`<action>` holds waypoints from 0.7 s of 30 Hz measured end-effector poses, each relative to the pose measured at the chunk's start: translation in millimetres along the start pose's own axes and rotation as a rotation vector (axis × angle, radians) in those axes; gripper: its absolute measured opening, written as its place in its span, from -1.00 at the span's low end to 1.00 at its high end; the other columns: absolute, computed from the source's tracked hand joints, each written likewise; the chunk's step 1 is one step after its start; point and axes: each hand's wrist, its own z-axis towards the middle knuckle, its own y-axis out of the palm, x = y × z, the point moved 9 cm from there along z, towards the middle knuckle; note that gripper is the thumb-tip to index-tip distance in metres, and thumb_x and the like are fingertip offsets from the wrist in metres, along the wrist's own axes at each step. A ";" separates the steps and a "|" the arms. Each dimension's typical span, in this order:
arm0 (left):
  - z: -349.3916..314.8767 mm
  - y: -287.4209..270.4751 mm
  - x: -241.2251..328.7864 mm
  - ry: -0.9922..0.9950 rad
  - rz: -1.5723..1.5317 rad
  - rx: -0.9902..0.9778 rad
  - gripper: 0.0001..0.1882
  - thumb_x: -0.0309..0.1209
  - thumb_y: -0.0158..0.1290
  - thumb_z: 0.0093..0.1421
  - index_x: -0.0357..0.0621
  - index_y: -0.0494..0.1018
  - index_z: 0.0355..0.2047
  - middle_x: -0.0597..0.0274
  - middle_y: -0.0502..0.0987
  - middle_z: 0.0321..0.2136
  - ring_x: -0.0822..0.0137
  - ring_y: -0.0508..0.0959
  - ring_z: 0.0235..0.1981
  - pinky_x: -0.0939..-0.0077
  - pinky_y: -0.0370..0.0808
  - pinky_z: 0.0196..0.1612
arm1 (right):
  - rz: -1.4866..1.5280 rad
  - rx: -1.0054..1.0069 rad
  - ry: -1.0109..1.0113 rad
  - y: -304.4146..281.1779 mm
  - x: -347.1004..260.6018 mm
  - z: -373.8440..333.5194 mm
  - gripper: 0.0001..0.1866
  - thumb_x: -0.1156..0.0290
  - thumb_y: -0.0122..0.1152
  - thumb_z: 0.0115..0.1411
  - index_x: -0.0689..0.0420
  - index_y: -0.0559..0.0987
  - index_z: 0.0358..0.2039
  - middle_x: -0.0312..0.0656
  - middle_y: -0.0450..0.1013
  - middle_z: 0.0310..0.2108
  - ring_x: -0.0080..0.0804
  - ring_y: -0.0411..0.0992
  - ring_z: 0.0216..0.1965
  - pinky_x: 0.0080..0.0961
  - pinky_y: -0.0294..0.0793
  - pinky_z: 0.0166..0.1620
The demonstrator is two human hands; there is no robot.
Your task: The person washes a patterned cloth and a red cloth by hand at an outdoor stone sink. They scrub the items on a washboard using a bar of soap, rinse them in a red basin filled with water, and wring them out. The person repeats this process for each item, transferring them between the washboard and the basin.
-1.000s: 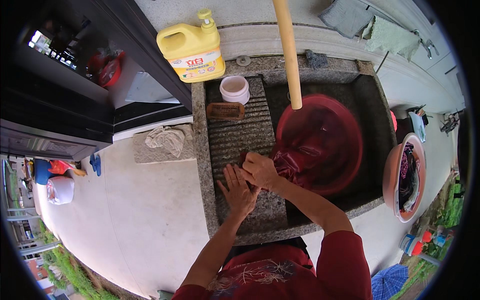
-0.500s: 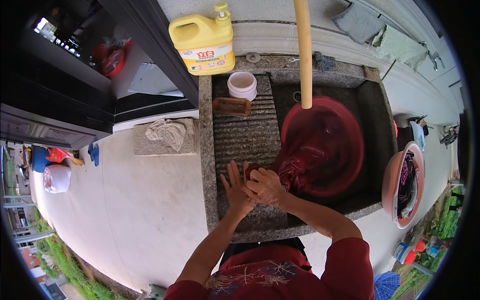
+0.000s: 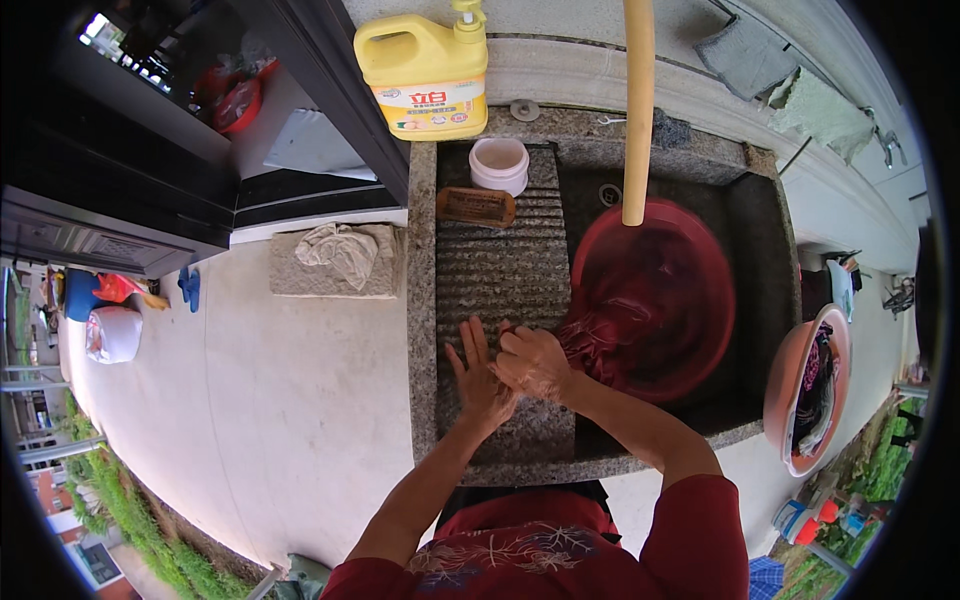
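My left hand (image 3: 480, 378) lies with its fingers spread on the ridged stone washboard (image 3: 500, 270). Next to it, my right hand (image 3: 536, 364) is closed round a bunched end of a dark red garment (image 3: 605, 325) and presses it onto the ridges, with the wrists close together. From my fist the wet cloth runs rightward into a red basin (image 3: 722, 290), where the rest of it lies in dark water. What my fingers cover of the cloth is hidden. Higher on the washboard are a wooden scrubbing brush (image 3: 476, 207) and an open white tub (image 3: 499, 167).
A granite sink (image 3: 424, 300) surrounds washboard and basin. A yellow pump jug (image 3: 425, 75) stands at its far left corner. One wooden pole (image 3: 637, 110) hangs over the basin. Right of the sink is a pink basin (image 3: 840, 385) of clothes. A rag (image 3: 340, 253) lies on a stone step at left.
The whole view has shifted slightly. My right fist sits a little farther from me, and less of the cloth shows beside its fingers. My left hand stays spread on the washboard.
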 end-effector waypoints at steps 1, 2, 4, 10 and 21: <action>3.9 4.5 7.1 0.020 0.042 0.018 -0.16 0.11 -0.25 0.25 -0.19 -0.20 0.32 -0.18 -0.39 0.32 -0.09 -0.42 0.35 -0.37 -0.36 0.20 | -0.073 0.037 0.077 18.9 38.3 12.7 -0.72 0.25 0.29 -0.09 0.07 0.44 -0.77 -0.25 0.23 -0.56 -0.33 0.31 -0.53 -0.40 0.40 -0.50; 6.2 9.5 9.6 0.022 0.092 0.039 -0.16 0.11 -0.24 0.25 -0.20 -0.21 0.32 -0.18 -0.38 0.32 -0.09 -0.42 0.35 -0.37 -0.35 0.20 | -0.184 0.128 0.214 23.0 79.8 36.8 -0.74 0.24 0.29 -0.07 0.07 0.46 -0.73 -0.25 0.23 -0.55 -0.33 0.31 -0.51 -0.39 0.41 -0.49; 4.7 15.4 13.0 0.025 0.139 0.070 -0.15 0.10 -0.23 0.25 -0.20 -0.22 0.33 -0.19 -0.37 0.32 -0.10 -0.41 0.35 -0.37 -0.34 0.20 | -0.314 0.252 0.331 12.4 107.5 56.1 -0.77 0.23 0.28 -0.04 0.07 0.49 -0.66 -0.24 0.23 -0.53 -0.33 0.32 -0.49 -0.39 0.41 -0.49; -0.2 11.8 -8.3 -0.054 -0.071 0.056 -0.16 0.13 -0.24 0.25 -0.06 -0.25 0.34 -0.17 -0.34 0.32 -0.11 -0.36 0.35 -0.36 -0.29 0.20 | 0.026 0.213 0.186 -0.7 9.3 -2.2 -0.81 0.32 0.25 0.01 0.09 0.46 -0.60 -0.21 0.22 -0.57 -0.29 0.32 -0.52 -0.45 0.33 -0.58; 5.4 4.6 1.6 -0.108 -0.054 -0.034 -0.49 -0.02 -0.37 0.35 0.09 0.20 0.21 0.11 -0.28 0.35 0.05 -0.28 0.36 -0.27 -0.26 0.25 | -0.544 0.622 0.555 -60.2 111.0 21.0 -0.76 0.22 0.25 0.00 0.06 0.46 -0.64 -0.28 0.27 -0.57 -0.35 0.31 -0.52 -0.46 0.16 -0.58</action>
